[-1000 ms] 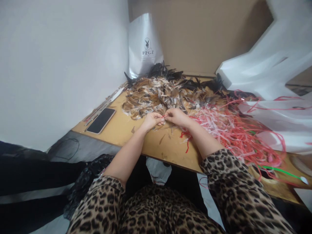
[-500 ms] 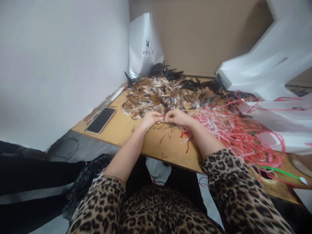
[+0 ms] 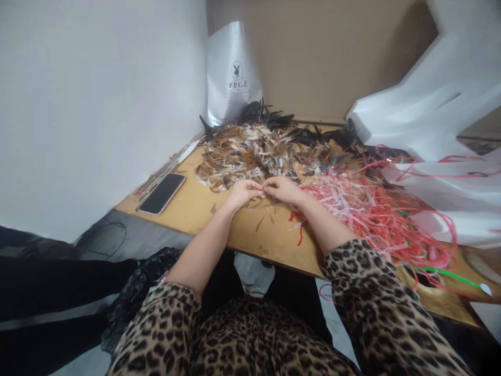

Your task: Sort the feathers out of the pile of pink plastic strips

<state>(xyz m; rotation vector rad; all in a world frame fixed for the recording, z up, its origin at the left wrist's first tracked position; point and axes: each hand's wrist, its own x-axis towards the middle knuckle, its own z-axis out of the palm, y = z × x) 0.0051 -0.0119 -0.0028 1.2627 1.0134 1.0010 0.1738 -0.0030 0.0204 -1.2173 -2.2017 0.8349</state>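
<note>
My left hand [image 3: 243,193] and my right hand [image 3: 282,189] meet fingertip to fingertip over the near edge of a feather pile [image 3: 250,151]. Both are closed in a pinch. A bit of thin red cord shows between the fingertips; the rest of what they pinch is too small to make out. The feathers are brown, white and black and spread across the wooden table [image 3: 195,219]. Just right of my right wrist, a loose red cord end [image 3: 300,232] hangs over the tabletop. A tangle of red and pink cords [image 3: 383,219] lies beyond my right forearm.
A phone [image 3: 162,193] lies at the table's left side, near the white wall. A white bag [image 3: 235,73] stands behind the feathers. White plastic sheeting [image 3: 415,115] rises at the right. A green cable tie [image 3: 450,274] sits by a hole at the right.
My fingertips have drawn closer together, and my right hand has shifted slightly to the left. The feathers, cords and phone are unmoved.
</note>
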